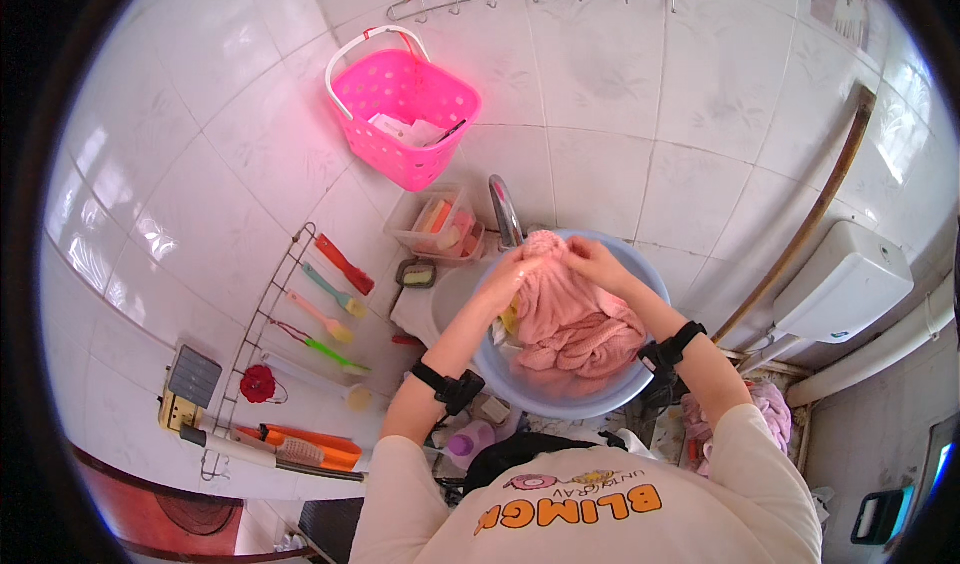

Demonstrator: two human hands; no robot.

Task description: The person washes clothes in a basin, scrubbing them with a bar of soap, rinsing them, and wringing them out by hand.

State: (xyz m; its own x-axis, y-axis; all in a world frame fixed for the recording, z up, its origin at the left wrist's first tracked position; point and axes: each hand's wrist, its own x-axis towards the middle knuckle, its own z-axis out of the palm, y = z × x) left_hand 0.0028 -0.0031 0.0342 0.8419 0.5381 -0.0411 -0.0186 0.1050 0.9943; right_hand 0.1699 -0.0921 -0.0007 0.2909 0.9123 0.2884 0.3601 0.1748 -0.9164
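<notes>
A pink plush cloth (570,319), like a towel or fleece garment, lies bunched in a light blue basin (655,274). Its upper end is lifted near the far rim, gathered between both hands. My left hand (507,276) is closed on the left side of that end. On the right side my right hand (596,266) grips the same cloth, its fingers bent into the fabric. Something yellow and white (507,329) shows in the basin beside the cloth, too covered to name. Water appears around the cloth's lower folds.
A chrome faucet (505,209) stands behind the basin, with clear plastic boxes (437,226) to its left. A pink basket (405,114) hangs above them. Several brushes hang on a left wall rack (285,284). At right are a white cistern (845,279) and a wooden pole (800,219).
</notes>
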